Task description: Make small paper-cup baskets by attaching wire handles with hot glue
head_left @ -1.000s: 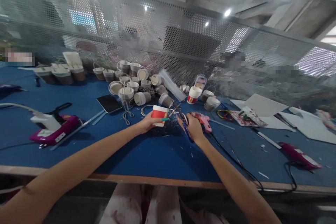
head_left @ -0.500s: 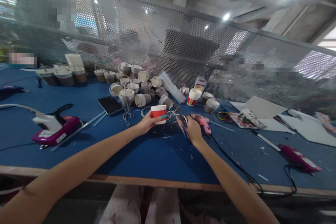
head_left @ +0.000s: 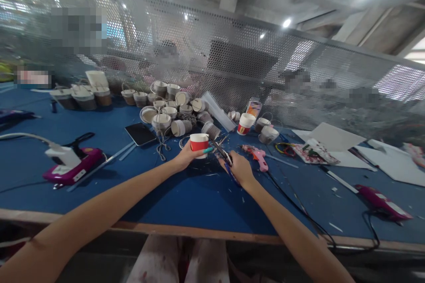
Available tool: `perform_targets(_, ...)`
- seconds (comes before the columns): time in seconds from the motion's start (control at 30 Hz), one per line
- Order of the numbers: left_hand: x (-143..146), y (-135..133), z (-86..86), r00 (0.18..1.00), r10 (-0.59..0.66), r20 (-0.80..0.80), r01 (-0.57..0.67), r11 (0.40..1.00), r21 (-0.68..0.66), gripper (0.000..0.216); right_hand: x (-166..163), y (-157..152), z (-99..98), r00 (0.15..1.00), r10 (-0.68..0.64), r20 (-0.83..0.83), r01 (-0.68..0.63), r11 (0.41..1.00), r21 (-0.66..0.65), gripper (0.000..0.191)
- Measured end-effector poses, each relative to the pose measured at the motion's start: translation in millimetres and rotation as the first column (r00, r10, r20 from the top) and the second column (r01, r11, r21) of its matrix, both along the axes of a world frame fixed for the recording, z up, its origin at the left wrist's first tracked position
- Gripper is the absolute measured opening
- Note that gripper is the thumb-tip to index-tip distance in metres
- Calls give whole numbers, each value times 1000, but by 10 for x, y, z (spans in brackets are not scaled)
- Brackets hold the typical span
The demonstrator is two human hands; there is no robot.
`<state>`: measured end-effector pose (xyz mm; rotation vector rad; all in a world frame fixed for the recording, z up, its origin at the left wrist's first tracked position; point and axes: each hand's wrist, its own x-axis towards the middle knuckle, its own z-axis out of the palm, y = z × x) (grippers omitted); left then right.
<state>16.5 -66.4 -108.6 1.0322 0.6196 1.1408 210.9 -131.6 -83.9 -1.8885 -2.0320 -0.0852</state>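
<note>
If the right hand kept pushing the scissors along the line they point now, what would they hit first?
Probably the red-and-white paper cup in the left hand. The scissors in the right hand point up-left at its side, though depth is hard to judge.

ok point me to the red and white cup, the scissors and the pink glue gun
red and white cup [head_left: 199,142], head view, on its red band
scissors [head_left: 220,151], head view, on the blades beside the cup
pink glue gun [head_left: 258,156], head view, on its body

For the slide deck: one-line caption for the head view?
Left hand holds a red-and-white paper cup while right hand brings scissors to it over a blue table.
</note>
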Motion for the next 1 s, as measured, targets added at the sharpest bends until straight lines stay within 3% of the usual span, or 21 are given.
perform_targets(0.2,21,-57,42,986,-124,110,134,987,-84,59,18,11,0,1000,-4,28,4,1000,-16,44)
perform_targets(0.4,-15,-45,36,998,-65,1,65,997,-47,64,42,15,16,1000,-6,23,7,1000,-21,40)
perform_targets(0.53,-76,12,25,990,-140,-34,137,988,-72,63,71,20,15,999,29,37,-31,998,55,39)
perform_targets(0.8,-68,40,-25,962,-102,-252,143,979,148,74,92,-3,92,976,-7,217,-51,965,259,46)
perform_targets(0.9,-42,25,-55,947,-67,-313,137,968,210,79,110,24,74,986,-57,154,18,970,243,45)
perform_targets(1.0,-29,22,-96,943,-86,-320,151,971,185,78,147,71,39,993,-106,57,93,977,195,44)
